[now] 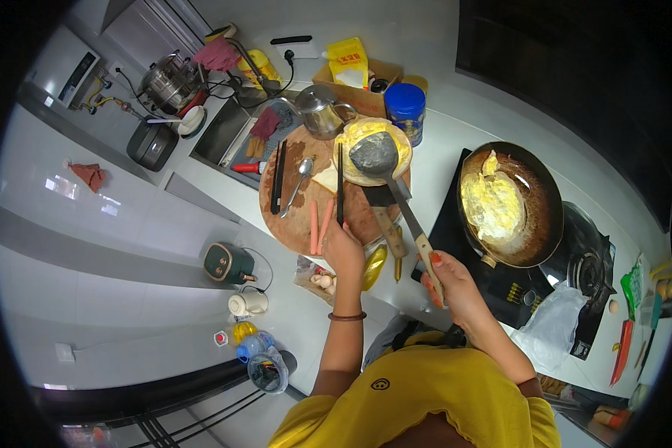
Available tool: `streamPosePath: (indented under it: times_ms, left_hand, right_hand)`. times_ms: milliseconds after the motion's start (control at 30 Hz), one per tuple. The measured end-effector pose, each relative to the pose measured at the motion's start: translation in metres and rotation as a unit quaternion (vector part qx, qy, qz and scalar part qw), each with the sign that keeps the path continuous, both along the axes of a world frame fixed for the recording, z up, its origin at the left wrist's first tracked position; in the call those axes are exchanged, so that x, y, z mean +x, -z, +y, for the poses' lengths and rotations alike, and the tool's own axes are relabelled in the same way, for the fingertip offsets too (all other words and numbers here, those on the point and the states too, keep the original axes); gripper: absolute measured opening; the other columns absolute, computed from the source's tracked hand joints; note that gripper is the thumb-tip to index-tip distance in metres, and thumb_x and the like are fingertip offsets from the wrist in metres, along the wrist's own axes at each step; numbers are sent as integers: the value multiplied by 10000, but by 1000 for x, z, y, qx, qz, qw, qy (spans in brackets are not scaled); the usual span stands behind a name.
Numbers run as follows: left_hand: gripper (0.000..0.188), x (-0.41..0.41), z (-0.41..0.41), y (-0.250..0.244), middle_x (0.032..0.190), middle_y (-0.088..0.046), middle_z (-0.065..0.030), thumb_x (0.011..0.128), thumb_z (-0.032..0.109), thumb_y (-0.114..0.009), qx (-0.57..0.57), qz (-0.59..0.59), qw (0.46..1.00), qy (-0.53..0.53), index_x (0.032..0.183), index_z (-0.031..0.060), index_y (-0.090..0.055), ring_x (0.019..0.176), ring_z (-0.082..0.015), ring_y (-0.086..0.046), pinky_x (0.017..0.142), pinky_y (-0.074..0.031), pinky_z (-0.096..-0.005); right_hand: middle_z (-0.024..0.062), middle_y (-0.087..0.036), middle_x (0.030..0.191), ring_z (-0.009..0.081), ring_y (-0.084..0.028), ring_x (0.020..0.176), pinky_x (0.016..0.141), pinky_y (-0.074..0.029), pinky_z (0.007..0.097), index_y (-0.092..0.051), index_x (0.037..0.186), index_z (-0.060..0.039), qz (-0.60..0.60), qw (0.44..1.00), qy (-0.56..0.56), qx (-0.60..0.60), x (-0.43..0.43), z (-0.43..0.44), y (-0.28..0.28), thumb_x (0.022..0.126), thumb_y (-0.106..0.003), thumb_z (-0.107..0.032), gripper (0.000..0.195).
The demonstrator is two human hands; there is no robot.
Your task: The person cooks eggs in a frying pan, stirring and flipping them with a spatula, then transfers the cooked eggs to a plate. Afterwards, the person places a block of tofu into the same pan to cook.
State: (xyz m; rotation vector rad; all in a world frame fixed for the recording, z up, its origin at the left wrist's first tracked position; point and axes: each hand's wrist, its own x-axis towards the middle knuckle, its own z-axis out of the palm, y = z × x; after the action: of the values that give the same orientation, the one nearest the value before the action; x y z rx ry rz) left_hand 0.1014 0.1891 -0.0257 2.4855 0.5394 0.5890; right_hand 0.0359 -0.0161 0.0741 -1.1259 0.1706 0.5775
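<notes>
My right hand (pixel 453 285) grips the pale handle of a metal cooking ladle or turner (pixel 373 155). Its broad grey head lies over yellow egg (pixel 358 130) on a round plate (pixel 407 162). In my left hand (pixel 344 249) are dark chopsticks (pixel 340 185), their tips at the plate's left edge. All of this is above a round wooden cutting board (pixel 302 143). Two pink sausages (pixel 314 227) lie beside my left fingers. A white slice (pixel 327 178), perhaps bread, a metal spoon (pixel 298 185), more black chopsticks (pixel 278 179) and a wood-handled cleaver (pixel 389 229) also rest there.
At right, a frying pan (pixel 543 213) holding cooked egg (pixel 493 204) sits on the black stove (pixel 442 235). Behind the board stand a metal kettle (pixel 318 115) and a blue-lidded canister (pixel 405 115). A sink (pixel 218 140) is at left; a plastic bag (pixel 554 325) lies by the stove.
</notes>
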Motion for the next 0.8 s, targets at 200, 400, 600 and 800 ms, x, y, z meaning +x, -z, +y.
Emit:
streamPosePath:
  times_ms: [200, 400, 600, 800]
  left_hand:
    - [128, -13, 8, 0, 1414, -421, -46, 875, 7, -459, -29, 24, 998, -50, 951, -88, -499, 897, -368, -613, 737, -484, -423]
    - [132, -6, 12, 16, 1308, -518, -69, 881, 46, -486, -49, 74, 991, -100, 946, -68, -504, 846, -376, -624, 703, -483, -446]
    - [209, 7, 14, 43, 851, -648, -178, 873, 179, -562, 11, 68, 991, -113, 965, -2, -515, 770, -368, -630, 653, -465, -461]
    - [260, 9, 9, 49, 863, -627, -191, 824, 180, -624, 69, 57, 990, -106, 989, 10, -515, 780, -353, -616, 671, -451, -457]
  right_hand:
    - [4, -483, 676, 73, -382, 472, 438, -319, 205, -488, 1065, -59, 9, 999, -34, -5, -1, 20, 10, 995, -403, -345, 306]
    - [2, -484, 665, 75, -373, 442, 413, -310, 212, -483, 1074, -55, 0, 999, -46, 0, -2, 28, 12, 998, -393, -351, 319]
    - [1, -492, 664, 70, -379, 428, 408, -300, 205, -481, 1055, -66, 7, 999, -52, -12, -3, 28, 11, 1000, -383, -355, 310]
    - [6, -502, 676, 77, -393, 450, 431, -299, 193, -495, 1062, -56, 13, 999, -46, -20, -6, 25, 12, 998, -395, -343, 310]
